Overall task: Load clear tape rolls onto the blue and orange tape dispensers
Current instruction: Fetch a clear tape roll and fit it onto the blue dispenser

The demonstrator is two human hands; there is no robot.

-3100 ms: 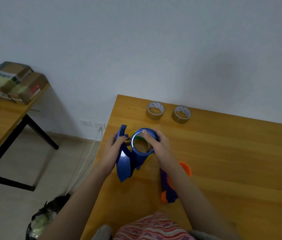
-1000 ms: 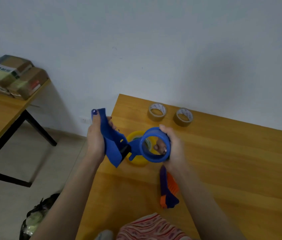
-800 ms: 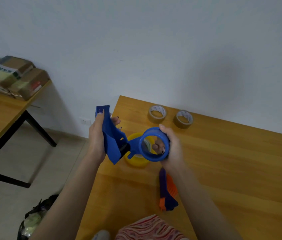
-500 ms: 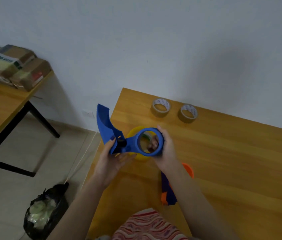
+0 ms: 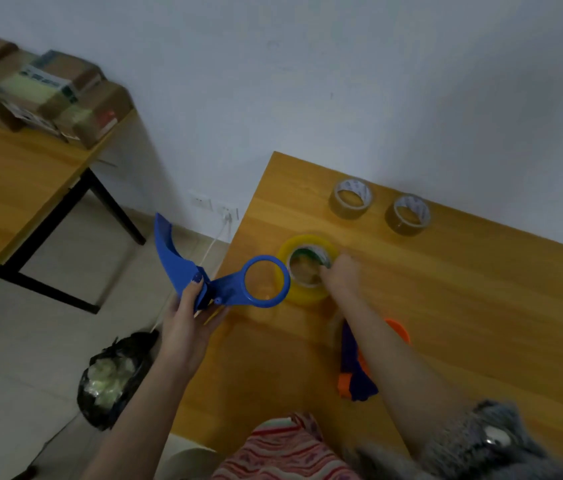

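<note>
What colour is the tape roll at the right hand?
The tape roll looks yellow, with a green inner rim, in the head view.

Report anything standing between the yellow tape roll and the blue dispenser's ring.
Nothing visible. The right hand is at the tape roll; the blue dispenser, gripped by the left hand, has its empty ring right beside the roll.

We find bare desk (image 5: 481, 323) right of the yellow tape roll (image 5: 304, 295); brown rolls (image 5: 351, 206) (image 5: 409, 221) stand behind it, orange dispenser (image 5: 358, 382) before it, blue dispenser (image 5: 230, 291) held at its left
</note>
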